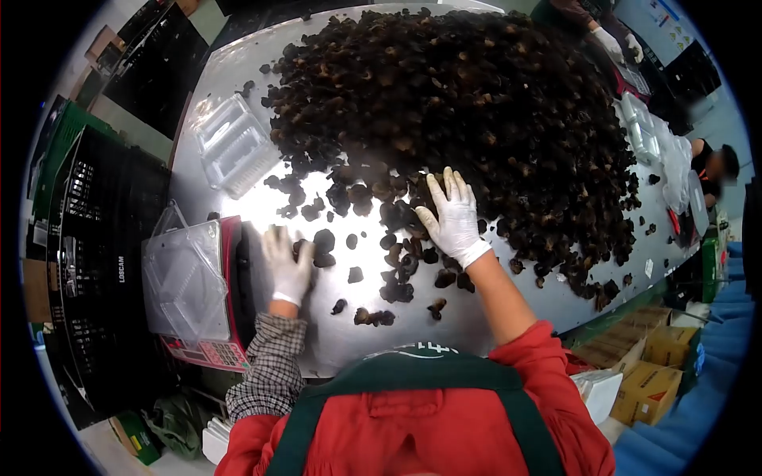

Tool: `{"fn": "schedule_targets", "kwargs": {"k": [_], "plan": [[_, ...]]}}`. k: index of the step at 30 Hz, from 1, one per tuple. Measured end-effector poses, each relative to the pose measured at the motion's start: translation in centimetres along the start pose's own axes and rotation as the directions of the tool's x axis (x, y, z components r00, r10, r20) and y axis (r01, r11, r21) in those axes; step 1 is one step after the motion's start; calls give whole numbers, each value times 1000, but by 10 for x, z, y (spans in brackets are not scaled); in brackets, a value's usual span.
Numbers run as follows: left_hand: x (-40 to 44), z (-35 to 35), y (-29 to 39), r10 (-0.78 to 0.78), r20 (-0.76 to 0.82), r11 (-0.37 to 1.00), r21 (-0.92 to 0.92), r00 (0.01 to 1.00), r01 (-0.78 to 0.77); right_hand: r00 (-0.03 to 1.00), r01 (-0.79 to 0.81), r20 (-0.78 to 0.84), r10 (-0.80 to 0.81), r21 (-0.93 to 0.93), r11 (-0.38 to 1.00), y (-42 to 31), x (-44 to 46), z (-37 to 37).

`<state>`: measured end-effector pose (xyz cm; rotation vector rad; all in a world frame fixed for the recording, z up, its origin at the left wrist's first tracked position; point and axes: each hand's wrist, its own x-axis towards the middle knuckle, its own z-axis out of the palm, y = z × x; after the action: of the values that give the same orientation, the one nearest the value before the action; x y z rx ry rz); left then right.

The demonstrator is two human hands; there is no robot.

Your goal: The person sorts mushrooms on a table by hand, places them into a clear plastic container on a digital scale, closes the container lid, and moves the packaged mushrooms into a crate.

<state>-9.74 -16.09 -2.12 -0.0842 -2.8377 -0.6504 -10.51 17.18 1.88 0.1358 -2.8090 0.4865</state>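
A large heap of dark, crinkled pieces that look like wood ear mushrooms [444, 87] covers much of the metal table [329, 349]. My right hand [456, 226], in a white glove, lies with fingers spread at the near edge of the heap, touching it. Nothing is gripped in it. On the left, my left hand [287, 266], also gloved, has its fingers stretched out and apart over the table. Its thumb is beside a loose dark piece [323, 240]; whether they touch I cannot tell. Several scattered pieces lie between my two hands.
Left of my left hand stands a red scale [232, 278] bearing a clear plastic tray [186, 278]. Clear containers [234, 147] sit behind it. Black crates [103, 270] line the left side. A co-worker's gloved hands [611, 44] are at the far right; cardboard boxes [647, 393] stand lower right.
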Motion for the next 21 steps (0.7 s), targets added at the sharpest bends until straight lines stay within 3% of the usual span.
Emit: {"fn": "schedule_targets", "kwargs": {"k": [2, 4, 6, 8, 10, 11, 14, 16, 18, 20, 21], "plan": [[-22, -9, 26, 237, 111, 970, 22, 965, -240, 982, 39, 183, -41, 15, 999, -10, -5, -4], [-46, -14, 47, 449, 107, 880, -225, 887, -418, 939, 237, 248, -239, 36, 971, -34, -44, -6], [-62, -24, 59, 549, 99, 792, -380, 830, -478, 855, 322, 325, -404, 278, 905, -54, -81, -20], [-56, -38, 68, 499, 13, 790, -418, 866, -449, 849, 321, 273, -452, 412, 853, -62, -86, -41], [-35, -33, 62, 377, -94, 830, -407, 921, -381, 916, 258, 156, -369, 475, 841, -57, -54, -46], [-19, -30, 57, 316, -101, 870, -367, 943, -331, 936, 304, 30, -350, 426, 852, -56, -33, -47], [25, -23, 43, 218, -211, 949, -181, 953, -257, 958, 275, -15, -287, 339, 899, -49, 27, -11], [40, -24, 45, 106, -190, 954, -256, 976, -154, 958, 281, -8, -288, 238, 930, -47, 56, 21], [51, -12, 38, 196, -200, 945, -222, 960, -239, 966, 242, 64, -250, 103, 965, -44, 66, 52], [57, -6, 42, 312, -134, 939, -108, 941, -326, 974, 204, 70, -215, 141, 969, -35, 69, 69], [61, 1, 42, 314, -100, 944, -70, 944, -321, 991, 102, 53, -122, 284, 953, -37, 68, 61]]}}
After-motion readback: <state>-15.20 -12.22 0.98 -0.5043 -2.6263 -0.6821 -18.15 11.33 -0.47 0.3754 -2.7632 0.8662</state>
